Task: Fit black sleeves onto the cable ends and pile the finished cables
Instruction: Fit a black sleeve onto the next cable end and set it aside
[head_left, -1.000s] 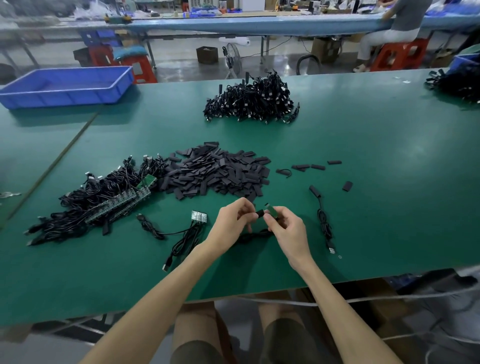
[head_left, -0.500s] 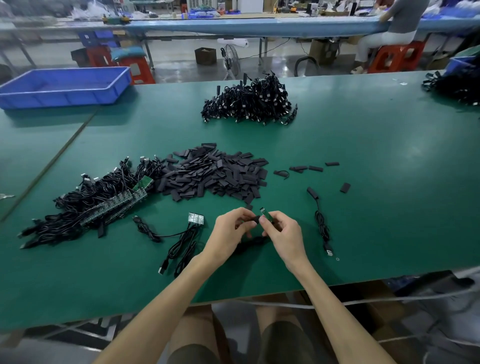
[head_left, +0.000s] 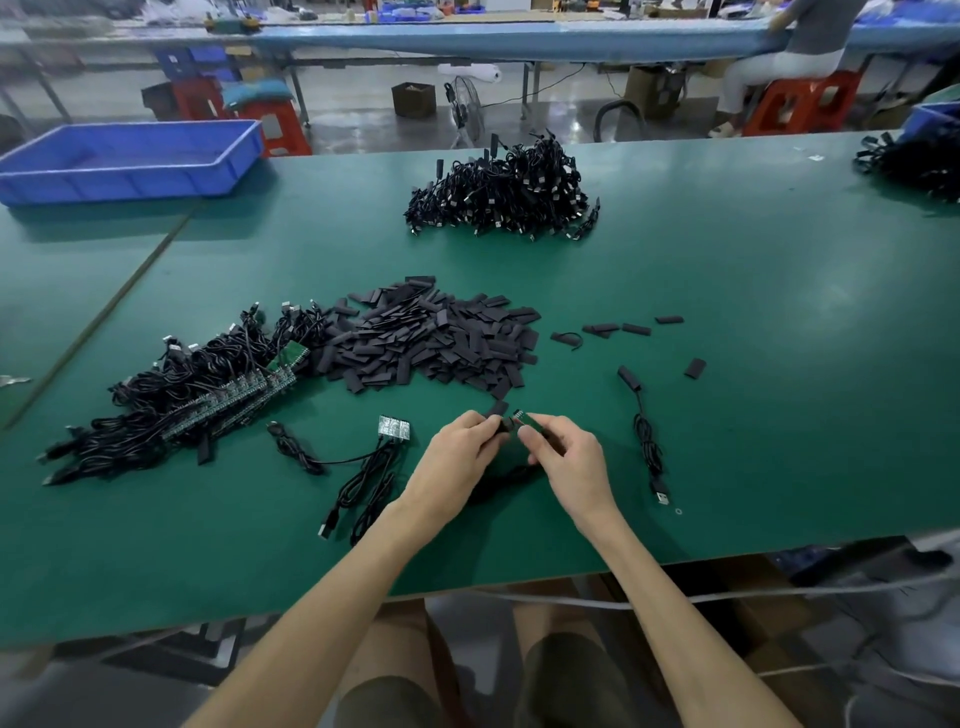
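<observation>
A worker at a green counter joins a black sleeve to a cable's circuit-board end. The left hand pinches the sleeve between thumb and fingertips. The right hand pinches the small board just beside it, and the cable trails down between the wrists onto the counter.

The fit looks barely begun. It probably goes best with the sleeve's mouth squeezed open and held square to the board, which is then fed straight in without snagging a corner or straining the wires.

Loose sleeves lie heaped just beyond the hands. Bare-ended cables are stacked to the left, and two more lie near the left hand. One sleeved cable lies to the right, and the finished pile sits well apart toward the far edge.

The only nearby container, a blue tray at the far left, shows no cables or sleeves inside. A second blue bin at the right edge hides its contents.
</observation>
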